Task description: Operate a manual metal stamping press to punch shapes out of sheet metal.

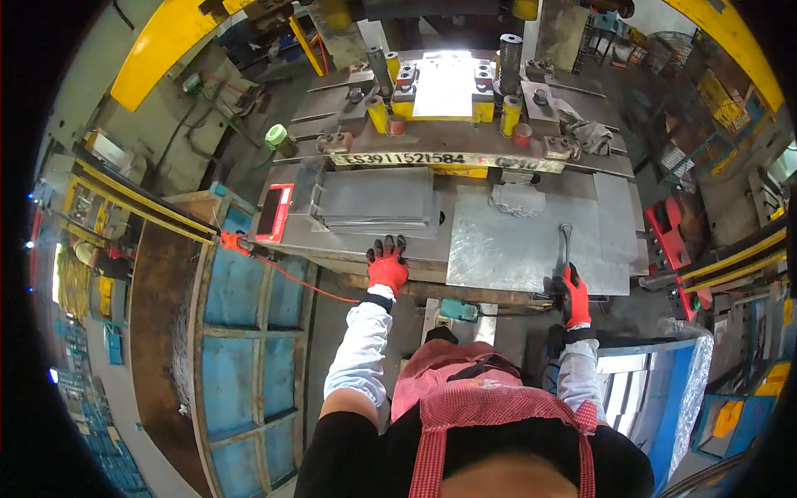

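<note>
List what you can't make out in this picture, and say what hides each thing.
All in the head view:
- Whether the right hand grips the long tool: the glove hides its palm.
- The left hand's palm: turned down, hidden by the back of the glove.
- The sheet count in the metal stack: edges too thin and close.
- The bright plate's surface: washed out by glare.
- The machine's top: cut off by the upper edge.

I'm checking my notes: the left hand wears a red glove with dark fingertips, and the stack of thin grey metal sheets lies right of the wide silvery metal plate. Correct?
Not quite: the head view shows the stack of thin grey metal sheets left of the wide silvery metal plate. The left hand is as you describe.
</note>
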### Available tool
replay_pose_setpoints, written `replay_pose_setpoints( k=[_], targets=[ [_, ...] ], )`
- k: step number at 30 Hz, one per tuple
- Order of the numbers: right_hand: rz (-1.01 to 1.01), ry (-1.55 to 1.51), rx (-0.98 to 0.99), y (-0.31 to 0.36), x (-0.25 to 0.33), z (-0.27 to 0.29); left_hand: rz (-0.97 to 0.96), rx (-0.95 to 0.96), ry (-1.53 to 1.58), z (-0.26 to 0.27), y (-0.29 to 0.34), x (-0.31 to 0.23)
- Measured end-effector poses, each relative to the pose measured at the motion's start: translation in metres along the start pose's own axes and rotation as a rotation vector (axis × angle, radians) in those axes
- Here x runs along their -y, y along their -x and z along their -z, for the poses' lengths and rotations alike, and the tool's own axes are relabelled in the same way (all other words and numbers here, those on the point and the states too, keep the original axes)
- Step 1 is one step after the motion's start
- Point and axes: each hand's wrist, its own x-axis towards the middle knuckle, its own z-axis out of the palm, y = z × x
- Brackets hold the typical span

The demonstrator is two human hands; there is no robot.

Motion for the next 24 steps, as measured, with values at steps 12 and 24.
replay_pose_setpoints(
  k=[12,24],
  targets=[
    [0.047,-0.199,0.026,-0.023,-0.037,0.008,0.016,0.025,0.07,-0.005,-0.004,0.008],
    [0.112,-0.259,0.128,-0.043,-0.066,0.025,-0.027,-0.032,0.024,-0.01,-0.007,0.009]
  ],
)
